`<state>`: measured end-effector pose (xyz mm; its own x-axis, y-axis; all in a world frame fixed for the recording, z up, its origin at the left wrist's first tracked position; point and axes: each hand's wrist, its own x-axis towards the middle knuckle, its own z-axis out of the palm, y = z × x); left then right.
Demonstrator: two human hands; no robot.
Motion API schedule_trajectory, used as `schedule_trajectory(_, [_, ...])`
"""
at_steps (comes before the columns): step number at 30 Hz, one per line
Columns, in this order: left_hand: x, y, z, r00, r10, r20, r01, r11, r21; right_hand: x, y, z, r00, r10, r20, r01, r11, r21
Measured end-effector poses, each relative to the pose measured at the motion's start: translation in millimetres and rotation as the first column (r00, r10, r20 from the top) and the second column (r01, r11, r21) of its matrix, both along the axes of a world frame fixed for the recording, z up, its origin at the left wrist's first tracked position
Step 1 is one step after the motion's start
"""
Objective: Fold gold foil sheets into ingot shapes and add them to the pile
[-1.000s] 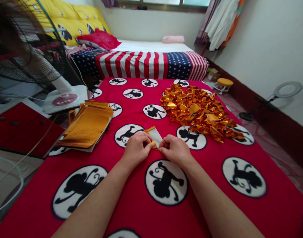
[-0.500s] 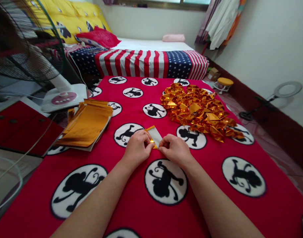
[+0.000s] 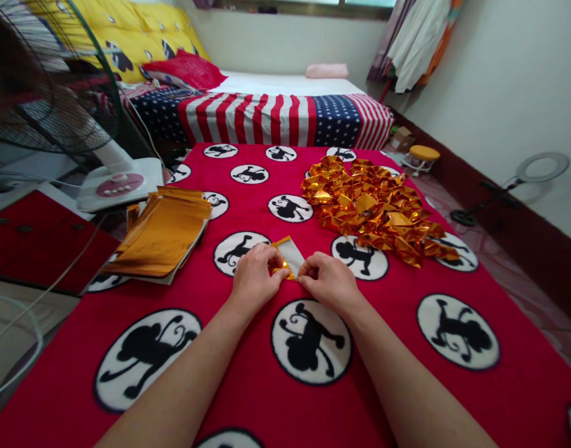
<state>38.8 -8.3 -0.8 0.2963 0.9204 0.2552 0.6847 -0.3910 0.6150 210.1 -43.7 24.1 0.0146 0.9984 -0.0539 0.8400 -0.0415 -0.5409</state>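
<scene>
A small sheet of gold paper (image 3: 292,256), pale side up with gold folded edges, lies between my hands on the red cloth. My left hand (image 3: 259,274) is closed on its left edge, thumb and fingers at the gold fold. At its lower right corner, my right hand (image 3: 329,280) pinches the paper between thumb and curled fingers. A stack of flat gold sheets (image 3: 166,230) rests to the left. To the right is a spread-out pile of folded gold pieces (image 3: 369,205).
The red cloth (image 3: 248,398) has round monkey prints. A fan (image 3: 121,180) stands at the left beside a red cabinet (image 3: 42,242). Behind is a bed with a striped and starred cover (image 3: 252,118). A yellow stool (image 3: 424,153) and a ring light (image 3: 542,168) are at the right.
My left thumb has shifted slightly up and left, and more of the gold fold shows beside it. My right hand stays nearly in place.
</scene>
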Motion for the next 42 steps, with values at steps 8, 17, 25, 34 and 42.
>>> schedule_trajectory(8, [1.9, -1.9, 0.3, 1.000, 0.016, -0.008, -0.017, 1.000, -0.006, -4.4, -0.8, -0.3, 0.999, -0.036, 0.023, 0.036, 0.999, -0.002])
schedule_trajectory(17, [-2.3, 1.9, -1.7, 0.999, -0.026, 0.027, 0.027, 0.999, -0.046, -11.3, -2.3, -5.3, 0.994, -0.064, 0.086, 0.061, 0.997, 0.037])
schedule_trajectory(25, [-4.1, 8.0, -2.1, 0.995, -0.096, 0.036, 0.098, 0.993, -0.066, -9.2, -2.5, -5.7, 0.996, -0.053, 0.069, 0.051, 0.998, 0.025])
schedule_trajectory(34, [-7.1, 6.7, 1.3, 0.992, -0.127, 0.030, 0.129, 0.985, -0.116, -5.6, -0.4, -3.0, 0.998, -0.054, 0.039, 0.054, 0.999, 0.005])
schedule_trajectory(42, [-0.5, -0.6, 4.7, 0.997, -0.028, -0.071, 0.024, 0.998, -0.056, -0.6, 3.1, -6.5, 0.999, -0.041, -0.030, 0.042, 0.999, 0.009])
